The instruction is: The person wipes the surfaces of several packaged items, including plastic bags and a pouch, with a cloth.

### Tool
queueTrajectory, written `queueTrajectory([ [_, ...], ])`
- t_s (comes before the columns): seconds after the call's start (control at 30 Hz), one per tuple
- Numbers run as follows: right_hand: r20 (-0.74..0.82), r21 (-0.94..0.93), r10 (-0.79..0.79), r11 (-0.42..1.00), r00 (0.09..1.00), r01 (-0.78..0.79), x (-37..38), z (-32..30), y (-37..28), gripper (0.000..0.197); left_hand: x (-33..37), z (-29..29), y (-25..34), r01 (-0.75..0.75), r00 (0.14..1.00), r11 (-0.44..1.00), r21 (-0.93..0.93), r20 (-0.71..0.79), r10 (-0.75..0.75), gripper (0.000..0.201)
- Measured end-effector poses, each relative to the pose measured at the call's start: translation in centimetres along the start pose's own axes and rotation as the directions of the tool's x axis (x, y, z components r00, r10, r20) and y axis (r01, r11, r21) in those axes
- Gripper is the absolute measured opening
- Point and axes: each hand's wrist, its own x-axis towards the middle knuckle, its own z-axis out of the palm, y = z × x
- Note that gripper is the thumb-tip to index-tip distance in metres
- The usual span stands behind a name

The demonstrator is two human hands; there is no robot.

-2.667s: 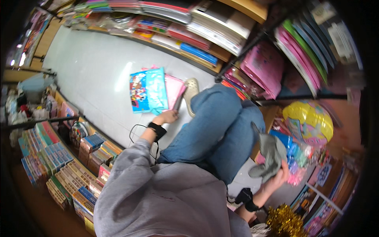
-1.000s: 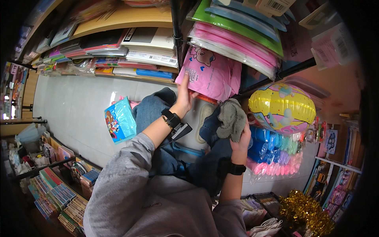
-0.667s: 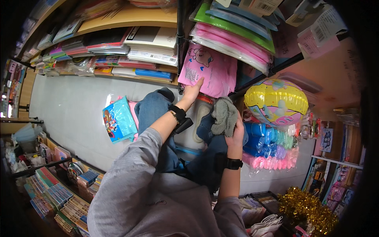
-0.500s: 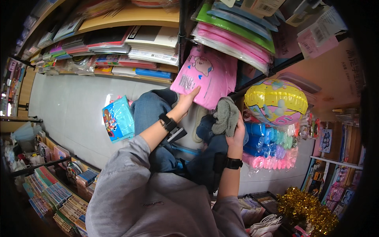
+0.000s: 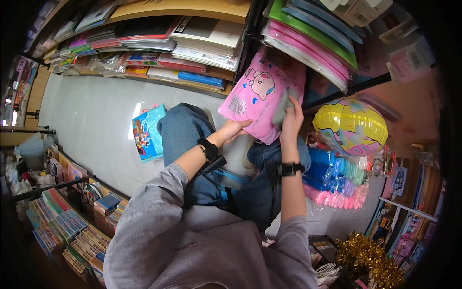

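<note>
A pink plastic-wrapped package (image 5: pixel 245 98) with a cartoon pig on it is tilted up in front of me, just below a stack of flat packages. My left hand (image 5: pixel 233 131) grips its lower near edge, thumb on top and the fingers hidden beneath. A grey-green cloth (image 5: pixel 283 108), blurred by motion, lies against the right part of the package. My right hand (image 5: pixel 291 123) is closed on the cloth and presses it to the pink wrapping.
Stacked folders and papers (image 5: pixel 202 45) fill the shelf ahead. A yellow balloon (image 5: pixel 350 127) and bagged blue and pink goods (image 5: pixel 332 176) stand right. A light-blue package (image 5: pixel 149 132) lies on the floor at left. Gold tinsel (image 5: pixel 368 260) sits lower right, boxed books (image 5: pixel 72 231) lower left.
My right hand has carried the cloth up from beside my knee onto the package's right side. The left hand keeps its hold on the package. The whole view has shifted slightly.
</note>
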Motion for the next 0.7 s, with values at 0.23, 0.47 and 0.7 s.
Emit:
queueTrajectory([
  [0.23,0.427,-0.392,-0.291,0.793,0.856,0.466,-1.3,6.9,2.8,0.026,1.0,-0.8,-1.2,-0.088,0.995,0.978,0.187,0.057,0.079,0.028],
  [0.47,0.85,-0.088,0.0,0.986,0.526,0.141,-4.7,8.1,-0.7,0.013,3.7,-12.0,-6.2,-0.172,0.952,0.929,0.328,0.299,0.071,0.025],
  [0.7,0.356,0.259,0.195,0.919,0.914,-0.297,-3.2,-4.5,-3.3,0.018,-0.1,0.1,-0.1,-0.088,0.996,0.984,0.157,0.033,0.084,0.031],
])
